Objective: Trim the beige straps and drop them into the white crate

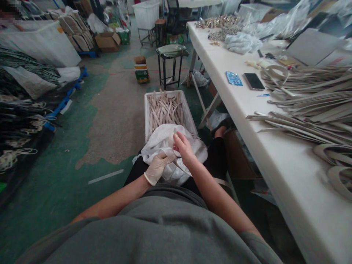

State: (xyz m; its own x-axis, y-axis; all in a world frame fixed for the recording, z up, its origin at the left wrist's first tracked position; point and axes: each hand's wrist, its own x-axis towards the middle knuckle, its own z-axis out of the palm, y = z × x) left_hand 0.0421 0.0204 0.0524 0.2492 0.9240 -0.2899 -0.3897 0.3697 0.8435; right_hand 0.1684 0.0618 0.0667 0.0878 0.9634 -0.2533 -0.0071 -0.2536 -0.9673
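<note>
A white plastic bag lies across my lap. Over it my left hand, in a pale glove, is closed on a light strap, whose narrow end hangs toward my waist. My bare right hand is right beside it, fingers bent together around the upper part of the strap. Just past my knees a white bin holds many light beige strips.
At the right a long white table bears bundled grey straps, a phone, a blue packet and metal parts. A stool stands ahead. Pallets with cords are at the left.
</note>
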